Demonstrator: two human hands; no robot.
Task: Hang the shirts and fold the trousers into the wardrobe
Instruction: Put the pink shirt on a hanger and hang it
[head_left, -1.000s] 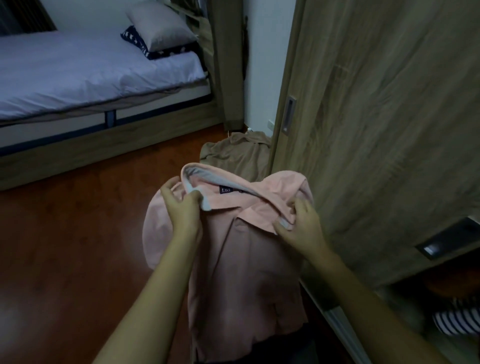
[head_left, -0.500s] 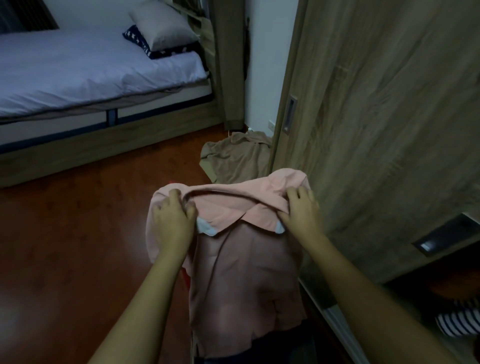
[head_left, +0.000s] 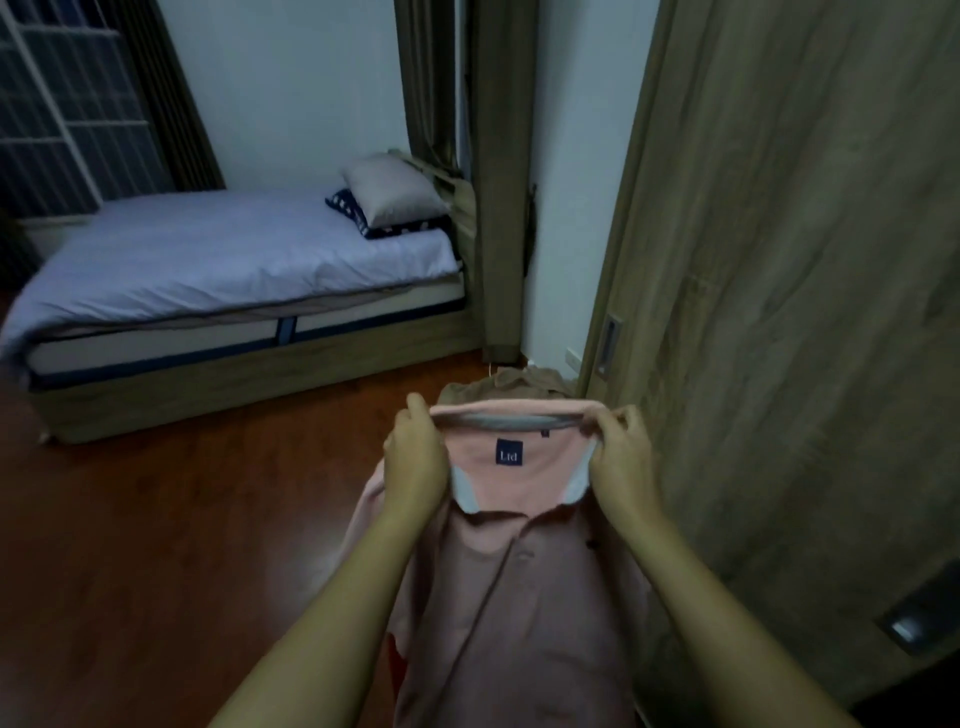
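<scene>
Now the pink polo shirt (head_left: 519, 571) is raised and its collar stretched wide, label showing; earlier it was bunched. Left hand (head_left: 415, 467) and right hand (head_left: 621, 462) fingers pinch the collar ends. Wardrobe door (head_left: 779, 312) at 2 o'clock. Likely ready for a hanger; none visible.

A home bedroom. A low bed (head_left: 234, 270) with a pale blue sheet and two pillows (head_left: 392, 200) stands against a white wall, on a reddish wood floor (head_left: 156, 519). A barred window (head_left: 57, 104) is at the left; tall wood-grain wardrobe doors (head_left: 805, 260) fill the right.
</scene>
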